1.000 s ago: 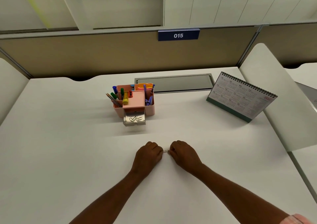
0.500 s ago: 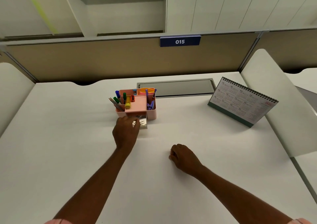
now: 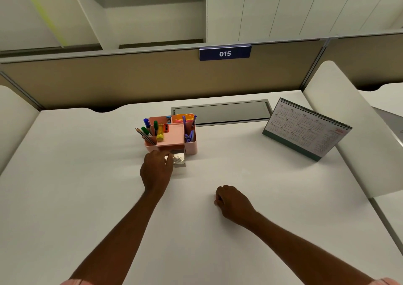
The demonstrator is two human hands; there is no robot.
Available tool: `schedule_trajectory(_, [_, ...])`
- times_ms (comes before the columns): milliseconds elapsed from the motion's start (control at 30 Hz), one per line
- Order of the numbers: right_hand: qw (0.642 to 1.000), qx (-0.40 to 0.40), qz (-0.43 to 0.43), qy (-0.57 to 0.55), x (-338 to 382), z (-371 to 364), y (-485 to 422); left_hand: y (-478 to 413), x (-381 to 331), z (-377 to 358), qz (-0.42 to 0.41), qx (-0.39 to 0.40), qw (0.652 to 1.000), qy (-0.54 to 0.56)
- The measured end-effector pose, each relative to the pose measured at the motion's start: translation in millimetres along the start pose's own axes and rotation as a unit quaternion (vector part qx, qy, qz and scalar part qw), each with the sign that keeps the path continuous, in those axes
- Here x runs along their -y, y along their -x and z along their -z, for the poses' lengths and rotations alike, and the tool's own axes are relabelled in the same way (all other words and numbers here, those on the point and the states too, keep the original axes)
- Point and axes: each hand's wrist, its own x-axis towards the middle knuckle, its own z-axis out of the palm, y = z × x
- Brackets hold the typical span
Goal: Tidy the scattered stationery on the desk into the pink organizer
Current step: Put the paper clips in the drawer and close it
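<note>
Our left hand (image 3: 157, 169) at drawer (image 3: 181, 164), fingers bent over its left rim; we cannot tell whether they pinch anything. Clips (image 3: 177, 159) lie in drawer, which stands pulled out of organizer (image 3: 190, 150) front, toward desk (image 3: 87, 175) far edge. Our right hand (image 3: 231, 201) fisted mid-desk, nothing visible in it. We judge: clip drop, task near end. Next: let go, push drawer in. Calendar (image 3: 305, 129) at far-right corner, well apart.
</note>
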Motion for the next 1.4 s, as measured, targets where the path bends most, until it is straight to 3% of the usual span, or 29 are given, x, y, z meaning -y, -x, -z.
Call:
schedule_trajectory(200, [0.994,-0.007,0.076,0.084,25.5,1.4,-10.9,44.6,19.7,-3.6,-0.069,-0.066,0.992,0.078])
schedule_trajectory(433, [0.979,-0.023,0.182,0.092,80.4,2.0,-33.7,67.0,49.0,-17.9,-0.091,-0.005,0.994,0.065])
schedule_trajectory(567, [0.981,-0.007,0.164,0.105,95.7,2.4,-49.6,64.1,49.7,-19.5,-0.062,0.027,0.996,0.065])
schedule_trajectory(867, [0.984,0.029,0.111,0.139,101.9,4.5,-71.2,45.3,43.4,-18.7,-0.080,0.057,0.994,0.053])
schedule_trajectory(1400, [0.992,0.018,0.077,0.099,108.6,15.1,-113.5,12.5,39.7,-27.6,-0.107,0.099,0.989,0.031])
